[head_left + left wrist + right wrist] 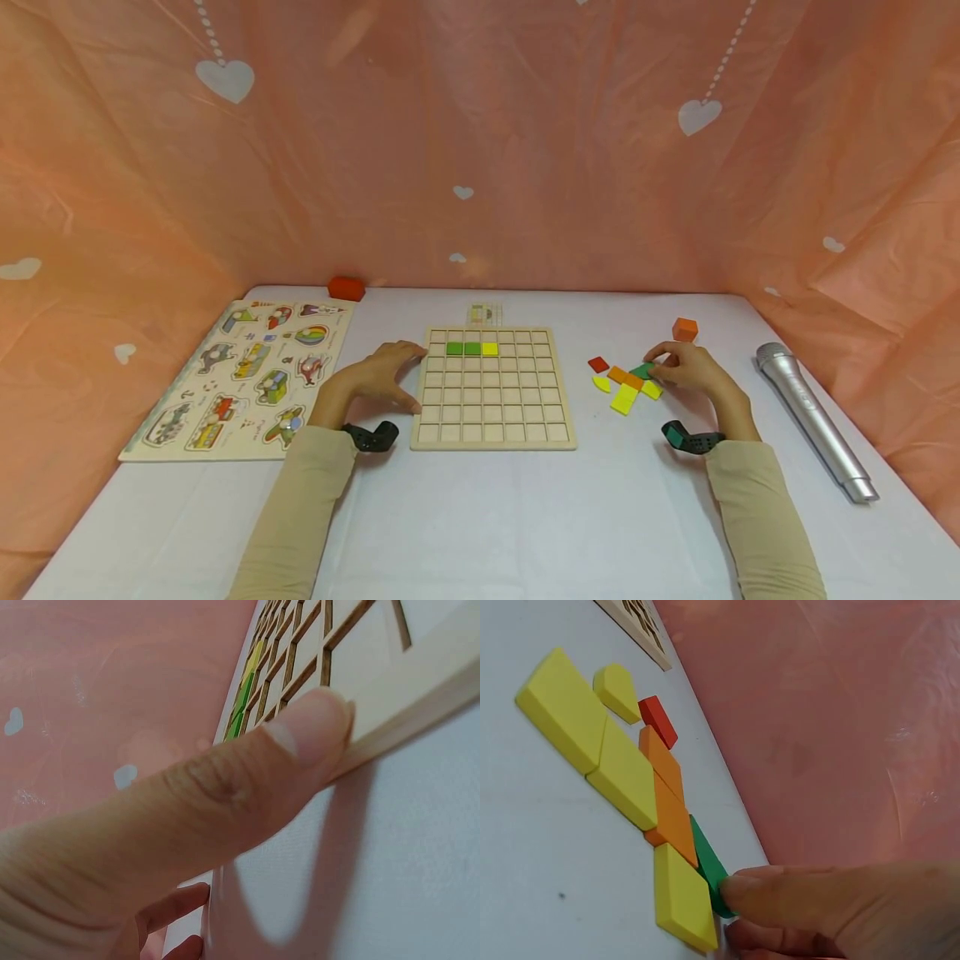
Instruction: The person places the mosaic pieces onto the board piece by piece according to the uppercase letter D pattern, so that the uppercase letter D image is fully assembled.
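Note:
A wooden grid board (492, 444) lies flat on the table, with two green square tiles (463, 348) and a yellow square tile (490, 348) in one of its upper rows. My left hand (378, 375) rests at the board's left edge, thumb and fingers spread, and the thumb (247, 772) touches the frame. To the board's right, my right hand (686, 367) pinches a green tile (709, 862) at one end. That tile lies against orange tiles (673, 817) and a yellow tile (684, 896). Close by are more yellow tiles (623, 400) and a red tile (598, 364).
A picture puzzle board (187, 333) lies on the left, with a red block (347, 288) behind it. A small pattern card (486, 314) sits behind the grid board. An orange cube (685, 329) and a silver microphone (816, 421) are on the right. Pink curtain (480, 233) surrounds the table.

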A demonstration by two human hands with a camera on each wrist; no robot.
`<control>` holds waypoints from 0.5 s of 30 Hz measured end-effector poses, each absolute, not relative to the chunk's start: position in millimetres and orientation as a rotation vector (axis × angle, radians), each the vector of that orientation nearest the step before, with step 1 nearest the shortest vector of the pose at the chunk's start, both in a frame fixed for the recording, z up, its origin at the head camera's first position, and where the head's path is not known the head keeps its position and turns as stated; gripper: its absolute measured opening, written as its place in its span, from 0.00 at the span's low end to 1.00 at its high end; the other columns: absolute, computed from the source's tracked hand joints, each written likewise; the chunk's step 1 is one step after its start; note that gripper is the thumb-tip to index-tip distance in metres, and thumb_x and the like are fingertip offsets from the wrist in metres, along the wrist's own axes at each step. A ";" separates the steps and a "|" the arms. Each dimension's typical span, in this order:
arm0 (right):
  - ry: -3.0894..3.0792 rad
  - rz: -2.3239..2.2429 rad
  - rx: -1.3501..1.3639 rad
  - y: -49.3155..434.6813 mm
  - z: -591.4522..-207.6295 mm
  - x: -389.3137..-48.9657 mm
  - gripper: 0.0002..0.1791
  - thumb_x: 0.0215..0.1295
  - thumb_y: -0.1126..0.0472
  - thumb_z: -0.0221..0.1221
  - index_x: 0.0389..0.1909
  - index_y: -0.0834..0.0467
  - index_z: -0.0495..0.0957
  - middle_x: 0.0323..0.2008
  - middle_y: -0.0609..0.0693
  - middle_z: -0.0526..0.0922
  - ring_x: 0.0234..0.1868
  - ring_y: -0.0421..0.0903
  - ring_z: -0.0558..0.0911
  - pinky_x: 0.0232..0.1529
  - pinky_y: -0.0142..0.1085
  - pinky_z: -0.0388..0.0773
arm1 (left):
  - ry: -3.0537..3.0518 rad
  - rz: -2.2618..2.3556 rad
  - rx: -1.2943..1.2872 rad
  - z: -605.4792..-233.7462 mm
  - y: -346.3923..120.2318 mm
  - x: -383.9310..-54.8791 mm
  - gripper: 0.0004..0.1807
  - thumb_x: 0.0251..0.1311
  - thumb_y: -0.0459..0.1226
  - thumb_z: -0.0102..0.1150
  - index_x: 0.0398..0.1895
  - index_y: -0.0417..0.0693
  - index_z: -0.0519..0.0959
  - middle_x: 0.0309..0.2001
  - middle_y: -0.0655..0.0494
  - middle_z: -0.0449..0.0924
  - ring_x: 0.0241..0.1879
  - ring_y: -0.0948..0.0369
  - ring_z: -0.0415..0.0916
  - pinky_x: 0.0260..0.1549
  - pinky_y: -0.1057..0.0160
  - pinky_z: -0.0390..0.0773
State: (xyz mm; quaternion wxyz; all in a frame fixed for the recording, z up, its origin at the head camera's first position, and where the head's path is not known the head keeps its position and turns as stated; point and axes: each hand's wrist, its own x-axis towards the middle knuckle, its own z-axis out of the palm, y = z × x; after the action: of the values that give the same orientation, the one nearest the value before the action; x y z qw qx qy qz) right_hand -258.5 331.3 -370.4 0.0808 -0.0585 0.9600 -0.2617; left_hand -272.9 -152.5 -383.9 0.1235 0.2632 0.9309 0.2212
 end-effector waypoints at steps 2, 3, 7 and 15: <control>2.890 -0.769 -0.194 330.8 -371.7 -259.0 0.14 0.61 0.62 0.59 0.46 0.63 0.77 0.30 0.54 0.76 0.32 0.48 0.72 0.31 0.34 0.70 | 2.714 0.646 0.765 -384.2 -152.5 -273.1 0.51 0.37 0.47 0.75 0.65 0.38 0.62 0.67 0.39 0.59 0.67 0.42 0.51 0.65 0.44 0.53; 2.899 -0.767 -0.204 330.4 -372.5 -259.2 0.13 0.61 0.63 0.58 0.46 0.63 0.77 0.30 0.54 0.76 0.32 0.49 0.71 0.32 0.34 0.69 | 2.715 0.647 0.764 -384.4 -152.5 -273.3 0.51 0.37 0.47 0.75 0.65 0.38 0.62 0.67 0.39 0.59 0.67 0.42 0.51 0.66 0.44 0.53; 2.934 -0.771 -0.223 328.9 -375.8 -260.5 0.12 0.61 0.65 0.57 0.45 0.63 0.78 0.32 0.55 0.76 0.35 0.50 0.71 0.35 0.36 0.68 | 2.713 0.650 0.760 -384.5 -152.5 -273.0 0.51 0.37 0.47 0.76 0.65 0.38 0.62 0.67 0.39 0.59 0.67 0.42 0.51 0.66 0.44 0.52; 2.966 -0.816 -0.284 325.3 -380.4 -262.9 0.18 0.58 0.72 0.54 0.51 0.66 0.76 0.42 0.62 0.78 0.38 0.53 0.72 0.40 0.39 0.73 | 2.711 0.651 0.744 -383.7 -152.0 -272.1 0.51 0.37 0.47 0.76 0.65 0.39 0.62 0.67 0.40 0.59 0.67 0.43 0.51 0.66 0.44 0.52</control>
State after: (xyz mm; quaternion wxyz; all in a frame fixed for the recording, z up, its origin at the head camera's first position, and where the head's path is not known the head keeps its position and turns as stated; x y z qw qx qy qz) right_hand -262.9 325.3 -380.4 0.0262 -0.0918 0.9597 -0.2642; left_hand -272.1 -152.0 -383.7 0.1274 0.2559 0.9318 0.2237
